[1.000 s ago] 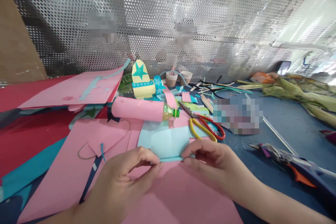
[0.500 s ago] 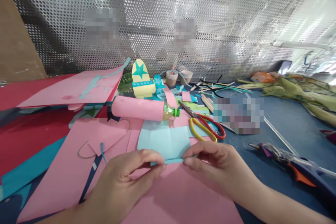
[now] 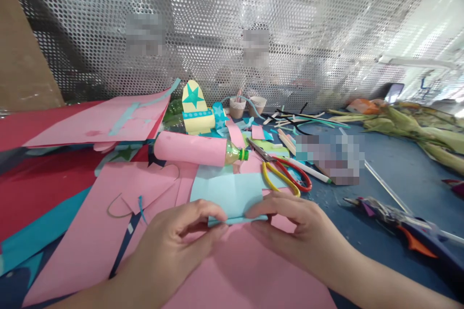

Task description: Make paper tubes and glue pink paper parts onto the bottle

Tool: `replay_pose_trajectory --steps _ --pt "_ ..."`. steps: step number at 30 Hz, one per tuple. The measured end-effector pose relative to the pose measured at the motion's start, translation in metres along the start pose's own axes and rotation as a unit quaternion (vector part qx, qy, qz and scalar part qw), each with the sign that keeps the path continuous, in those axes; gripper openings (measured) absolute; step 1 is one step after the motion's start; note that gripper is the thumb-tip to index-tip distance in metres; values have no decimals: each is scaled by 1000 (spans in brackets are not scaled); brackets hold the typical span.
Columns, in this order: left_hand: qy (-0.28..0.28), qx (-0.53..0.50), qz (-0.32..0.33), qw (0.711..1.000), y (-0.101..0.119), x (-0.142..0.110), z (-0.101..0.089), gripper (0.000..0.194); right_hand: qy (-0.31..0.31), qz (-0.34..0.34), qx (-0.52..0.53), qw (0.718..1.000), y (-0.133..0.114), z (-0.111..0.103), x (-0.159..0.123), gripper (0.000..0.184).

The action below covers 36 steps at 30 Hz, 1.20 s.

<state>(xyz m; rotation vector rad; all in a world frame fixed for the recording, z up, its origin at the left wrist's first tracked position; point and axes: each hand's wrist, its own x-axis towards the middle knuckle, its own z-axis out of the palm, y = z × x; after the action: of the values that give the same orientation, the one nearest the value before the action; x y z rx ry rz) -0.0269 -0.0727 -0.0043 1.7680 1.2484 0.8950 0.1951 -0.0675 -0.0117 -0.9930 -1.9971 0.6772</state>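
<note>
A light blue sheet of paper (image 3: 228, 193) lies in front of me, its near edge folded into a narrow strip. My left hand (image 3: 181, 236) pinches the left end of that fold between thumb and fingers. At the right end, my right hand (image 3: 300, 227) has its fingers on top of the strip and the thumb below it. Pink paper (image 3: 253, 270) spreads beneath both hands. Just beyond the blue sheet lies a bottle wrapped in pink paper (image 3: 190, 148), its green cap pointing right. Scissors with red and yellow handles (image 3: 282, 169) rest beyond my right hand.
A hot glue gun (image 3: 402, 227) lies at the right. Behind are a bottle decorated with yellow paper and a star (image 3: 194, 106), small cups (image 3: 237, 106) and paper scraps. Stacked pink sheets (image 3: 94, 120) rise at the left; corn husks (image 3: 406, 125) lie far right.
The fingers of my right hand have shifted slightly left along the fold, its thumb lower, showing more of the strip's right end. My left hand has kept its pinch.
</note>
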Motion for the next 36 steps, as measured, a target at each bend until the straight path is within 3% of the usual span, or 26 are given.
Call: replay_pose_trajectory --steps 5,10,17,20,22,31,36 --pt "2 21 25 999 2 -2 0 8 2 8 -2 1000 -3 0 0 9" --pt "7 110 107 988 2 -6 -2 9 -6 16 14 1000 -6 -1 0 8" --pt "15 180 178 967 5 -8 -3 22 -57 177 143 972 -5 3 -3 9" --pt "19 172 191 966 4 -6 -2 20 -47 203 215 954 -4 5 -4 15" --pt "12 163 200 966 2 -5 -2 21 -38 200 211 956 -3 6 -4 15" --pt "0 144 156 977 2 -4 -4 12 -40 184 193 963 -2 5 -2 14" --pt "21 99 104 989 2 -2 -3 14 -37 157 111 981 -5 3 -2 11"
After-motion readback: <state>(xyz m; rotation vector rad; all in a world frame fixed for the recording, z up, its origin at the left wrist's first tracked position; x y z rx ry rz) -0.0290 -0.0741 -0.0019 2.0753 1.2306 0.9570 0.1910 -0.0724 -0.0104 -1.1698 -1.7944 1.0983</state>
